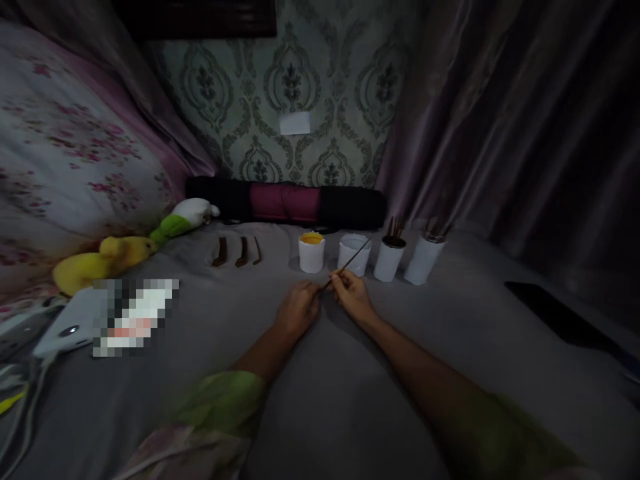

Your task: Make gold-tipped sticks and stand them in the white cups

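Sleeves (510, 423) cut off btm; R fingers (340, 283) pinch stick (357, 251), L fingers (311, 300) at end, can't tell grip

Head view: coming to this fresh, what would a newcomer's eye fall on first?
Probably the bright yellow inside the leftmost white container of the row of four, just beyond the hands. Next, at the centre, the thin brown stick slants up from the left hand through the fingers of the right hand. Off to the left, the yellow plush toy stands out against the grey cloth.
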Demonstrator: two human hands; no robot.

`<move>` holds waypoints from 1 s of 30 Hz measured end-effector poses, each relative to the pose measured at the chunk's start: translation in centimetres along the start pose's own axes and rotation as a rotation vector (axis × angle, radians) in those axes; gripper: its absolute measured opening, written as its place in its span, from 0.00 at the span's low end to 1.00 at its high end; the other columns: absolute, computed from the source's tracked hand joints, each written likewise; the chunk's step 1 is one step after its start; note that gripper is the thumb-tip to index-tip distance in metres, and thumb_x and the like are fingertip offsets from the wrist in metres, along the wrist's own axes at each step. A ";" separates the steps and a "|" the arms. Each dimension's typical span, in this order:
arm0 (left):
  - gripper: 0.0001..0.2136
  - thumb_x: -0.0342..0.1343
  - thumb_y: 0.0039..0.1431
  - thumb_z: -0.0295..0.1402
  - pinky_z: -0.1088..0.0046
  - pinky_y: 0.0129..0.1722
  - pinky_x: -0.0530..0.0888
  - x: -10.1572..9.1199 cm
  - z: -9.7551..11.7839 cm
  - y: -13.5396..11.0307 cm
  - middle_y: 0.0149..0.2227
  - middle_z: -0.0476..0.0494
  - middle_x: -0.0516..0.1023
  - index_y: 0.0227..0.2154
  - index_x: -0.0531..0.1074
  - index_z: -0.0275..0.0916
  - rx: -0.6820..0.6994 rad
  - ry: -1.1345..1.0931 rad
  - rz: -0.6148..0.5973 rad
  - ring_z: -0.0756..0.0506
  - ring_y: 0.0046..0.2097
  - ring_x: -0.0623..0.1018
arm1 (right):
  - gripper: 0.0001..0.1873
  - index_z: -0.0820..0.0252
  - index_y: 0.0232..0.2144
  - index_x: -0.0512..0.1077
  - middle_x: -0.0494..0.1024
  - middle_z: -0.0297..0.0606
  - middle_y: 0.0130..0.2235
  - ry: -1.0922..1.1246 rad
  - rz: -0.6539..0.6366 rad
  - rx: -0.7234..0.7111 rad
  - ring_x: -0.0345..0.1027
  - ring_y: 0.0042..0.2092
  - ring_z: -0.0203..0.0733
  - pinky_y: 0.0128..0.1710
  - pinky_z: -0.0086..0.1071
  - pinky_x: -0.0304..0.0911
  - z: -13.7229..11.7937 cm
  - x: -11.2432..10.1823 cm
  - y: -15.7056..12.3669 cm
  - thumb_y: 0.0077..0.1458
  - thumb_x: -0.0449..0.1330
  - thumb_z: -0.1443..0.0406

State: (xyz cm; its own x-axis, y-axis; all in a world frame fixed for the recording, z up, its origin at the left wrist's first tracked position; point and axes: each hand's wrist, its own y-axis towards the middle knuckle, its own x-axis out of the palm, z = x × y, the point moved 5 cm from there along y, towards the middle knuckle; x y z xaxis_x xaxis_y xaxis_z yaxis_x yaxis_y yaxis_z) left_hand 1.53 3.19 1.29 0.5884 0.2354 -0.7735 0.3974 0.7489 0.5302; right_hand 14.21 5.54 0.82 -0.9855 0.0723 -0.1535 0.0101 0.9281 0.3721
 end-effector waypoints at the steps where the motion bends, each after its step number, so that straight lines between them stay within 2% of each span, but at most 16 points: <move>1: 0.10 0.44 0.54 0.26 0.71 0.38 0.65 0.1 -0.1 0.0 0.32 0.42 0.69 0.35 0.70 0.37 -0.001 -0.026 0.019 0.47 0.37 0.68 | 0.15 0.62 0.30 0.65 0.67 0.32 0.22 -0.004 0.004 0.000 0.58 0.21 0.30 0.19 0.24 0.54 0.0 0.0 0.0 0.50 0.51 0.55; 7: 0.10 0.45 0.53 0.27 0.70 0.40 0.66 1.4 -0.9 0.1 0.33 0.43 0.71 0.36 0.69 0.38 -0.026 -0.202 0.035 0.47 0.38 0.70 | 0.13 0.61 0.32 0.65 0.66 0.31 0.22 -0.034 0.012 0.000 0.59 0.23 0.32 0.19 0.24 0.54 0.4 -0.4 0.0 0.51 0.49 0.57; 11: 0.10 0.47 0.52 0.29 0.70 0.39 0.66 2.1 -1.3 0.5 0.34 0.43 0.73 0.36 0.70 0.37 -0.159 -0.340 0.010 0.47 0.38 0.71 | 0.13 0.61 0.33 0.65 0.65 0.30 0.22 -0.068 0.025 -0.018 0.59 0.24 0.32 0.21 0.24 0.55 0.3 -0.9 0.1 0.52 0.49 0.59; 16: 0.10 0.50 0.48 0.31 0.72 0.36 0.67 2.0 -0.9 0.9 0.32 0.46 0.75 0.33 0.72 0.37 -0.326 -0.561 -0.052 0.47 0.34 0.73 | 0.12 0.61 0.31 0.66 0.65 0.30 0.23 -0.117 0.019 -0.038 0.60 0.25 0.31 0.24 0.24 0.56 -0.2 -1.6 0.1 0.52 0.49 0.60; 19: 0.11 0.53 0.45 0.34 0.75 0.28 0.67 2.6 -0.7 0.7 0.28 0.47 0.75 0.33 0.72 0.36 -0.460 -0.759 -0.085 0.48 0.29 0.72 | 0.11 0.62 0.31 0.66 0.64 0.30 0.21 -0.129 -0.017 -0.006 0.58 0.23 0.30 0.22 0.23 0.54 -0.6 -2.1 -0.1 0.52 0.49 0.60; 23: 0.14 0.55 0.44 0.36 0.81 0.16 0.58 4.2 -0.2 0.1 0.23 0.50 0.71 0.35 0.70 0.34 -0.672 -1.123 -0.199 0.55 0.19 0.64 | 0.10 0.61 0.31 0.66 0.64 0.29 0.21 -0.137 -0.033 0.028 0.56 0.21 0.29 0.19 0.22 0.52 -1.1 -3.0 -0.3 0.52 0.50 0.60; 26: 0.13 0.56 0.43 0.30 0.82 0.18 0.59 4.2 0.6 -0.1 0.26 0.49 0.71 0.35 0.70 0.34 -0.752 -1.332 -0.247 0.56 0.20 0.65 | 0.10 0.61 0.31 0.66 0.64 0.29 0.21 -0.138 -0.053 0.064 0.55 0.20 0.28 0.18 0.22 0.52 -1.2 -3.6 -0.4 0.51 0.50 0.61; 30: 0.12 0.54 0.44 0.25 0.80 0.27 0.66 3.5 1.7 -0.4 0.30 0.46 0.73 0.35 0.71 0.35 -0.790 -1.460 -0.343 0.56 0.26 0.68 | 0.10 0.62 0.31 0.67 0.65 0.29 0.20 -0.129 -0.078 0.096 0.54 0.19 0.27 0.16 0.21 0.51 -1.6 -4.2 -0.5 0.50 0.51 0.61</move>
State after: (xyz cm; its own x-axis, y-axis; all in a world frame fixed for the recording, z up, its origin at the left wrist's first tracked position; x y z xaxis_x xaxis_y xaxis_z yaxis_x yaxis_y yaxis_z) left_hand 4.61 2.72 -1.02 0.8467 -0.3791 0.3733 0.4778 0.8504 -0.2204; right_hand 18.05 4.23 2.71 -0.9540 0.0392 -0.2972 -0.0436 0.9628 0.2667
